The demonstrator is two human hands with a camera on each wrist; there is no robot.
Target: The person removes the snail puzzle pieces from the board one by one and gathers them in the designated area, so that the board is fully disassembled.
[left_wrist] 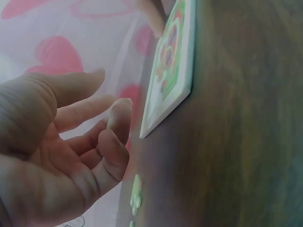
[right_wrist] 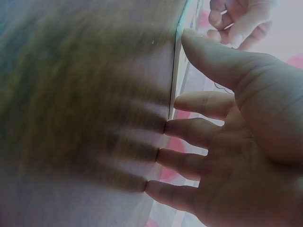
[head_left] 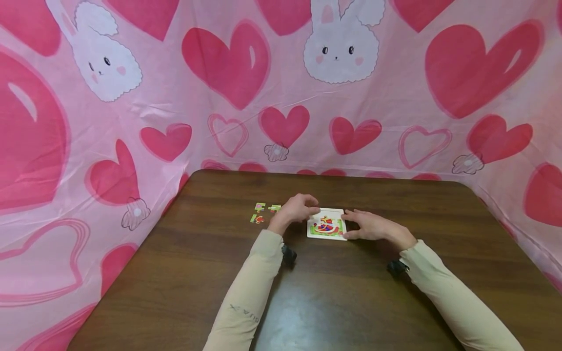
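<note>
A white-framed puzzle board with a red, yellow and green picture lies flat on the wooden table. My left hand hovers at its left side, fingers loosely bent and holding nothing. In the left wrist view the board stands a little apart from those fingertips. At the board's right edge is my right hand, with thumb and index finger touching the frame. Its other fingers are spread fairly straight, tips down on the tabletop.
Several loose puzzle pieces lie left of the board, partly behind my left hand. The brown table is bordered at the back and sides by a pink cloth with hearts and rabbits.
</note>
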